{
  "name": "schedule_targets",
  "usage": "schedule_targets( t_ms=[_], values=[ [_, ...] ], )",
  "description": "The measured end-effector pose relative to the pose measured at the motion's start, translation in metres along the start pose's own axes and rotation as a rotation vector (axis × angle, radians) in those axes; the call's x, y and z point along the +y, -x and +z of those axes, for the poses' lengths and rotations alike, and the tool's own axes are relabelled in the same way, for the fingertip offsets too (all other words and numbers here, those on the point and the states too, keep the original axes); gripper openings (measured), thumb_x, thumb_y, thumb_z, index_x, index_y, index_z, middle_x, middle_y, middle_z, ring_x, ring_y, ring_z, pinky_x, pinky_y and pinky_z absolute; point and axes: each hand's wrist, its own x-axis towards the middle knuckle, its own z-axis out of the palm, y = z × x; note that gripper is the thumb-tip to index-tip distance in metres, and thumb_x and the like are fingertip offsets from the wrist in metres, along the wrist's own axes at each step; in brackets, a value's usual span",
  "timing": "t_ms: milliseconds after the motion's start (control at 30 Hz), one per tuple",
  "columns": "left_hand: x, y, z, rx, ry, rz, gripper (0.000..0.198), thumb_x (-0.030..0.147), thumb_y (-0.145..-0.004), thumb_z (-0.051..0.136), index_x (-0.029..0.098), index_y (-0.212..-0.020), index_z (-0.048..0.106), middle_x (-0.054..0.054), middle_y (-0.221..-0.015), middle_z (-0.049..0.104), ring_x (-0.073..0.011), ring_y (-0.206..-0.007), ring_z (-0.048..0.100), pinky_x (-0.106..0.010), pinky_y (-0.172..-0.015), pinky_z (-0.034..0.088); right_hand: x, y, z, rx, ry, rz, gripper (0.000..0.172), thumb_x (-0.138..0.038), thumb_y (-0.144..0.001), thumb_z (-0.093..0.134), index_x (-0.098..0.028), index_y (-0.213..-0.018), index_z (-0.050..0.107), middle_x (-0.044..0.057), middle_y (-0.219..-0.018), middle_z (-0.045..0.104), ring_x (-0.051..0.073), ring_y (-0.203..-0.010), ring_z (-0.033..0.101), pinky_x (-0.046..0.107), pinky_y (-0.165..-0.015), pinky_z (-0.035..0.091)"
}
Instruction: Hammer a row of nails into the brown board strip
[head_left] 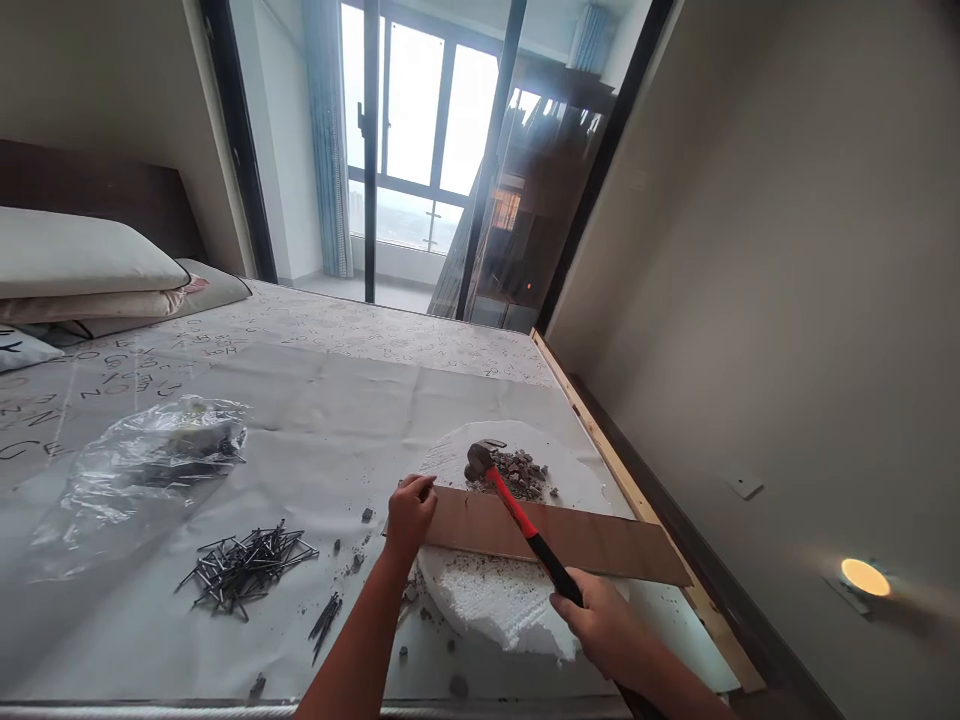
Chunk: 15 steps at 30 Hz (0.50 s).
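My right hand [604, 628] is closed round the black grip of a hammer [517, 510] with a red and black handle. The hammer head rests over the far edge of a brown board [600, 543], beside a small heap of grey rubble [521, 470]. The board lies across a white foam slab [495, 600]. My left hand [409, 512] presses on the board's left end with fingers curled; I cannot make out whether anything is pinched in them.
A pile of dark nails [244, 565] lies on the grey sheet [322, 400] left of my arm, with a few loose nails [326, 620] nearer. A clear plastic bag [142, 470] lies farther left. Pillows [82, 265] are at the back left, and a wall runs along the right.
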Motion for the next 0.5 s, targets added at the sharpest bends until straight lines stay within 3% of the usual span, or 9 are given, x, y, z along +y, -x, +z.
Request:
schedule_targets(
  t_ms=[100, 167, 233, 333, 500],
  values=[
    [-0.011, 0.006, -0.026, 0.164, -0.154, -0.06, 0.026, 0.025, -0.078, 0.044, 0.019, -0.092, 0.065, -0.006, -0.102, 0.062, -0.0196, -0.095, 0.055, -0.029, -0.086, 0.041, 0.002, -0.001, 0.001, -0.003, -0.01, -0.001, 0.017, -0.033, -0.079, 0.037, -0.019, -0.071, 0.044, 0.0, -0.067, 0.049, 0.015, -0.062, 0.043, 0.025, -0.055, 0.029],
    [-0.022, 0.012, -0.033, 0.176, -0.298, -0.147, 0.032, 0.033, -0.077, 0.049, 0.017, -0.1, 0.062, -0.011, -0.115, 0.056, -0.0255, -0.107, 0.049, -0.034, -0.092, 0.037, 0.005, -0.003, 0.008, -0.034, 0.016, 0.015, 0.013, -0.028, -0.076, 0.04, -0.019, -0.067, 0.042, 0.001, -0.068, 0.05, 0.015, -0.064, 0.044, 0.026, -0.057, 0.029],
    [-0.034, 0.017, -0.032, 0.067, -0.343, -0.227, 0.045, 0.04, -0.074, 0.052, 0.014, -0.11, 0.057, -0.014, -0.122, 0.051, -0.0286, -0.113, 0.044, -0.036, -0.092, 0.036, 0.008, -0.004, 0.016, -0.047, 0.046, 0.025, 0.01, -0.024, -0.073, 0.042, -0.019, -0.064, 0.041, 0.002, -0.068, 0.051, 0.016, -0.066, 0.045, 0.027, -0.058, 0.028],
    [-0.045, 0.022, -0.023, -0.146, -0.258, -0.292, 0.052, 0.041, -0.076, 0.05, 0.014, -0.12, 0.049, -0.012, -0.118, 0.056, -0.025, -0.109, 0.049, -0.031, -0.086, 0.04, 0.007, 0.0, 0.022, 0.005, 0.024, -0.005, 0.013, -0.027, -0.074, 0.039, -0.019, -0.065, 0.04, 0.001, -0.066, 0.048, 0.015, -0.064, 0.042, 0.027, -0.058, 0.027],
    [-0.038, 0.029, -0.021, -0.139, -0.242, -0.322, 0.04, 0.026, -0.079, 0.044, 0.017, -0.118, 0.048, -0.01, -0.113, 0.06, -0.0222, -0.103, 0.055, -0.027, -0.081, 0.04, 0.002, 0.022, 0.012, 0.095, -0.065, -0.059, 0.022, -0.038, -0.077, 0.038, -0.018, -0.068, 0.042, -0.002, -0.062, 0.041, 0.014, -0.061, 0.037, 0.026, -0.057, 0.028]
  ],
)
